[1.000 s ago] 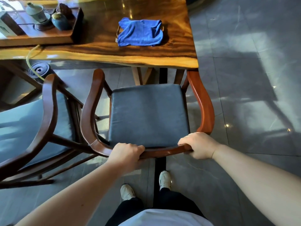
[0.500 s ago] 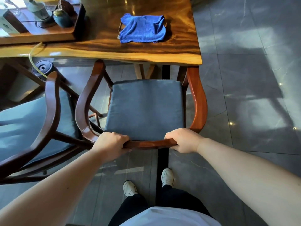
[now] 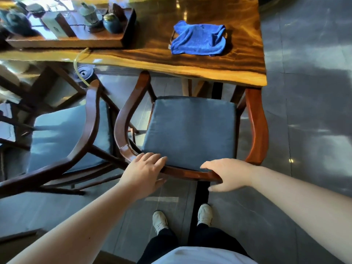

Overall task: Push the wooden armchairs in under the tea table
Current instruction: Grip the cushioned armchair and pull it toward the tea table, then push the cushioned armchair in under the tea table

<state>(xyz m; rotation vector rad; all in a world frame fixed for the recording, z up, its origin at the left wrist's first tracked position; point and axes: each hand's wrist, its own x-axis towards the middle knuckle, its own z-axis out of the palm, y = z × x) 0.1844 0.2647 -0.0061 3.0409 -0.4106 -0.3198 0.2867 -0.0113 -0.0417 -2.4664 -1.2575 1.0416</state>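
A wooden armchair (image 3: 257, 130) with a dark blue cushion (image 3: 190, 130) stands at the right end of the tea table (image 3: 190, 65). The front tips of its arms reach under the table edge. My left hand (image 3: 144, 172) lies on the curved back rail with its fingers stretched flat over it. My right hand (image 3: 228, 174) sits further right on the same rail, fingers loosened above it and thumb below. A second, darker armchair (image 3: 91, 119) stands to the left, angled and further out from the table.
A blue cloth (image 3: 198, 38) lies on the tabletop. A wooden tea tray (image 3: 76, 41) with pots and jars sits at the left. A black round container (image 3: 83, 74) with a hose stands under the table. Grey tiled floor (image 3: 304, 111) spreads to the right.
The armchair has slid forward toward the table, its arm tips now under the edge. Both hands have gone from a closed grip on the back rail to loosened, spread fingers.
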